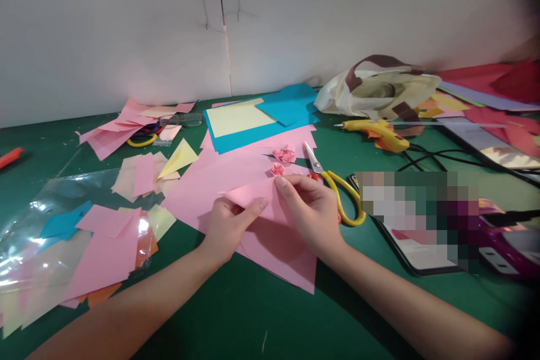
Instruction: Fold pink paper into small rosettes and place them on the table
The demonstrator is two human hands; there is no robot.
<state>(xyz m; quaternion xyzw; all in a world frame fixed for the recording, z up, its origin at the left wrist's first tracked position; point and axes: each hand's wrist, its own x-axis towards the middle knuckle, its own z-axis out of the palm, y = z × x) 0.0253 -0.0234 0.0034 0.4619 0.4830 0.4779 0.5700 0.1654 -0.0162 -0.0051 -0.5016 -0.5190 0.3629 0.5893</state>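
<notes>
Between my two hands is a piece of pink paper (257, 190), held above a larger pink sheet (189, 194) on the green table. My left hand (230, 225) pinches its left side, thumb on top. At its right end, my right hand (312, 211) grips it between thumb and fingers; the other fingers curl behind. Just beyond the held paper lie small pink paper flowers (283, 154). Scissors with yellow handles (337, 188) rest beside my right hand, blades parted and pointing away. Part of the large sheet is hidden under my hands.
Blue and cream sheets (240, 119) lie at the back. A yellow glue gun (379, 132) with black cables sits right, before a cloth bag (375, 90). A tablet or phone (426, 247), partly blurred, lies near right. Paper scraps and a clear plastic bag (25, 230) cover the left.
</notes>
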